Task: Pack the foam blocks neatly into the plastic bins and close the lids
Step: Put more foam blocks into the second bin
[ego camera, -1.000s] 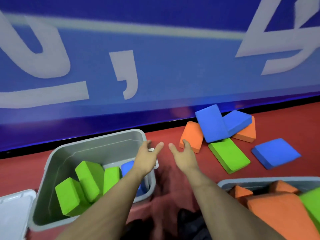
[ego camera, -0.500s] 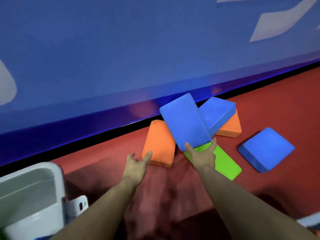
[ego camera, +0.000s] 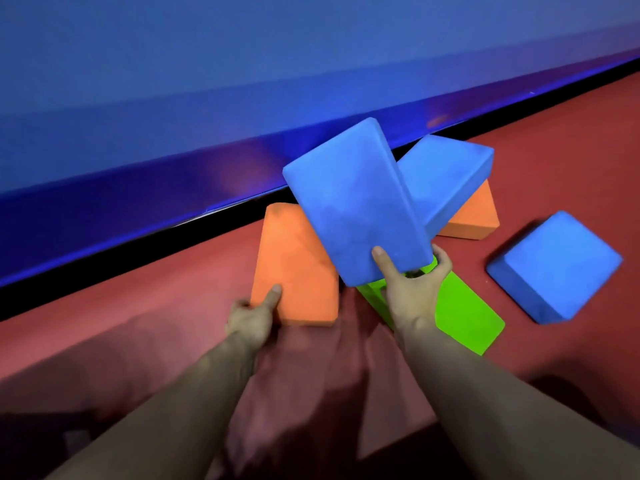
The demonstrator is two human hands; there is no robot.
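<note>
- Our left hand (ego camera: 251, 318) grips the near corner of an orange foam block (ego camera: 294, 268) lying on the red floor (ego camera: 104, 327), thumb on top.
- Our right hand (ego camera: 412, 292) pinches a tilted blue foam block's (ego camera: 353, 206) near edge, above a green block (ego camera: 464, 317).
- Another blue block (ego camera: 557, 268) lies apart, far right.

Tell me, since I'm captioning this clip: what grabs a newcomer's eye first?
The big blue rectangular foam block in the centre, tilted up with the right hand gripping its near end. Left of it, the left hand holds the near corner of an orange rectangular foam block lying on the red floor.
</note>
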